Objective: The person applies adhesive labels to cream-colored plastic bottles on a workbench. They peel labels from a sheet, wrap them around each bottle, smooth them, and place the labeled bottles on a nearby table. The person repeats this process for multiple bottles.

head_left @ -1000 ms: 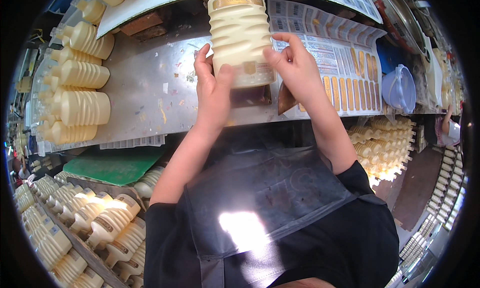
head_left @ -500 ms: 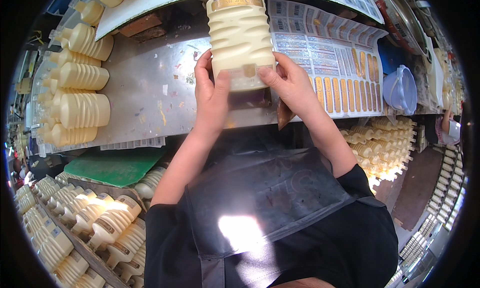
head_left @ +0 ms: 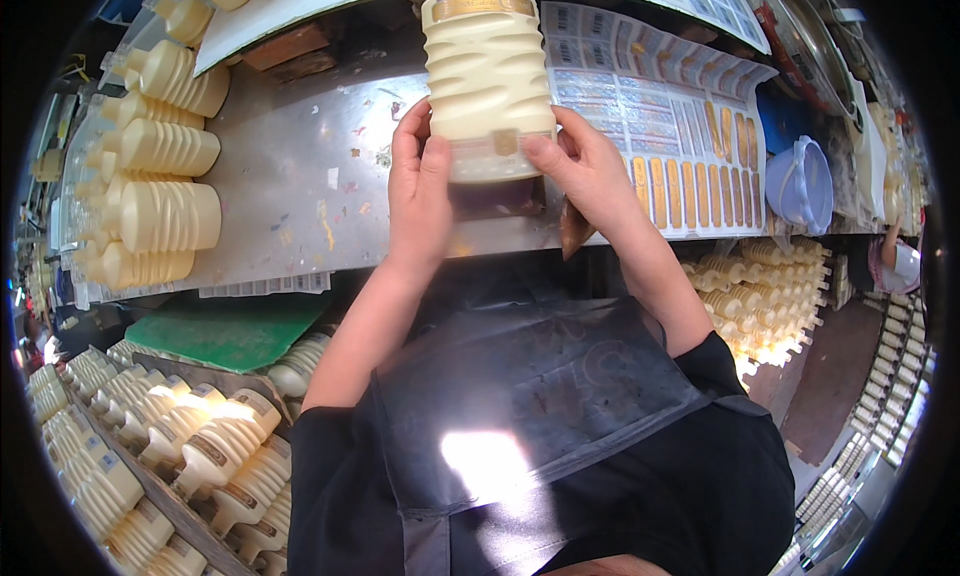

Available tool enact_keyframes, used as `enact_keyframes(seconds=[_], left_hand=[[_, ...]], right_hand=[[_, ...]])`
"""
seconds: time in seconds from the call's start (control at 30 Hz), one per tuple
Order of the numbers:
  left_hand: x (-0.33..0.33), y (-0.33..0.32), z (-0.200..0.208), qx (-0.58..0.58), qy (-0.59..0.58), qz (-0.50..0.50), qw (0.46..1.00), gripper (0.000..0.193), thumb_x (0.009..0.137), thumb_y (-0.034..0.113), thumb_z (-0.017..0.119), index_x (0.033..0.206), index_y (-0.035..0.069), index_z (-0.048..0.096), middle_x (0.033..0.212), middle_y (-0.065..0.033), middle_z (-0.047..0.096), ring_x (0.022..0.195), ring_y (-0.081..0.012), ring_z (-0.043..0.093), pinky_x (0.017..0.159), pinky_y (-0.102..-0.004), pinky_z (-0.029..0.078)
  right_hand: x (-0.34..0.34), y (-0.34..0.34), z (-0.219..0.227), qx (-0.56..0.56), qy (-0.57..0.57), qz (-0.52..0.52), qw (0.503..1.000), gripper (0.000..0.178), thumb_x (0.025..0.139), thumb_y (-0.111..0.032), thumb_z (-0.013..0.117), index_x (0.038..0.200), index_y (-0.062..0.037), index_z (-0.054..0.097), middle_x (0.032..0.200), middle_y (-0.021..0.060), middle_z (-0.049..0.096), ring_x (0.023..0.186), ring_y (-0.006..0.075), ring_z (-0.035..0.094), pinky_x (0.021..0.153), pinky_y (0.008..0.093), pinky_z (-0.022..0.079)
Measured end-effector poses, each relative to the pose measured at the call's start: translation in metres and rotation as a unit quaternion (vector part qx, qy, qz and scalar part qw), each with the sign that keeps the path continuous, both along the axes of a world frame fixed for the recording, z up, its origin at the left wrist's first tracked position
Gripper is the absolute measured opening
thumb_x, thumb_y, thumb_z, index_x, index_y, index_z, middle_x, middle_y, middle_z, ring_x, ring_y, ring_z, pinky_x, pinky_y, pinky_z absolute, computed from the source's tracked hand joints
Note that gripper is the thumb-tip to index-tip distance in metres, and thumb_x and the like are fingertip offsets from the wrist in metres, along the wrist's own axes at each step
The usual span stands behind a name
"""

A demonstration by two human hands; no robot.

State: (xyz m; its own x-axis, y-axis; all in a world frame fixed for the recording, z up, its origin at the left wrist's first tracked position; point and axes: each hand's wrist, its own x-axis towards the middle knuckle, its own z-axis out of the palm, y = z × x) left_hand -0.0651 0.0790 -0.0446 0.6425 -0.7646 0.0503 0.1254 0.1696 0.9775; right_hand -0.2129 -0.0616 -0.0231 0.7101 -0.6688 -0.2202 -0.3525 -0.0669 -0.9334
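A cream-coloured ribbed bottle [head_left: 488,86] lies in front of me over the metal workbench, its base toward me and its neck pointing away. It carries a gold label near the shoulder and a clear strip with a gold patch near the base. My left hand [head_left: 418,181] is closed on the bottle's lower left side, thumb on top. On the lower right side, my right hand [head_left: 585,168] grips it, thumb pressed by the clear strip. A dark block shows beneath the base. Right of the bottle lie label sheets [head_left: 690,191] with rows of gold stickers.
Unlabelled cream bottles [head_left: 170,216] stand stacked on the bench's left. A lilac bucket [head_left: 800,184] sits at the right end. Labelled bottles [head_left: 225,446] fill a crate at lower left beside a green board [head_left: 225,328]. More bottles [head_left: 765,296] lie below the bench at right.
The bottle shifts very slightly right and up in view, with both hands still on it. Both thumbs stay near its base.
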Motion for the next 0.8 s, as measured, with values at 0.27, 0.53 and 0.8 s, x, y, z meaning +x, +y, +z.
enact_keyframes(seconds=[0.27,0.53,0.8], left_hand=[[0.010,0.010,-0.007,0.085,-0.273,0.026,0.958,0.096,0.068,0.023,0.091,0.149,0.001,0.046,0.132,-0.0168,0.060,0.125,-0.0340,0.054,0.113,-0.0438,0.039],[0.008,0.007,0.017,0.073,-0.493,0.126,0.858,0.084,0.060,0.031,0.097,0.132,0.005,0.062,0.117,-0.0094,0.068,0.113,-0.0302,0.061,0.107,-0.0464,0.039],[0.006,0.005,0.022,0.071,-0.506,0.134,0.849,0.084,0.061,0.035,0.097,0.131,0.006,0.063,0.114,-0.0084,0.070,0.107,-0.0294,0.063,0.107,-0.0493,0.038]], right_hand=[[-0.014,-0.002,0.017,0.038,-0.028,-0.043,0.998,0.054,0.109,-0.043,0.053,0.138,0.0012,0.061,0.082,-0.0035,0.056,0.070,0.0038,0.048,0.064,0.0198,0.040],[-0.011,0.000,0.010,0.128,-0.049,-0.048,0.989,0.044,0.109,-0.047,0.051,0.091,-0.0087,0.063,0.074,-0.0049,0.050,0.066,0.0059,0.043,0.061,0.0222,0.037],[-0.014,-0.005,0.008,0.117,-0.039,-0.036,0.992,0.045,0.109,-0.047,0.050,0.090,-0.0075,0.062,0.072,-0.0050,0.049,0.062,0.0042,0.042,0.056,0.0214,0.036]])
